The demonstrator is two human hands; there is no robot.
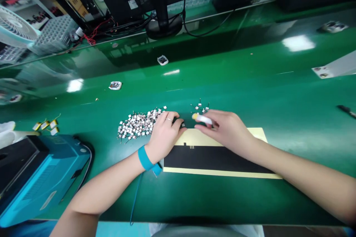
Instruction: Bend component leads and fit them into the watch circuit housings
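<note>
My left hand (167, 133), with a ring and a teal wrist strap (145, 158), rests at the right edge of a pile of small white parts with short leads (136, 125). Its fingers curl inward, and what lies under them is too small to name. Between the thumb and fingers of my right hand (226, 129) is a white, yellow-tipped tool (204, 119), blurred. A few similar small parts (200, 104) lie just beyond it. Below both hands is a cream sheet with a black band (205, 157), partly covered by my right forearm.
A teal and black machine (52, 174) stands at the left, with yellow-wrapped parts (44, 125) behind it. A monitor stand (163, 26) is at the back. White-framed pieces (115, 85) (162, 60) lie mid-table. A white bracket (336, 66) and a black tool (347, 110) are at right.
</note>
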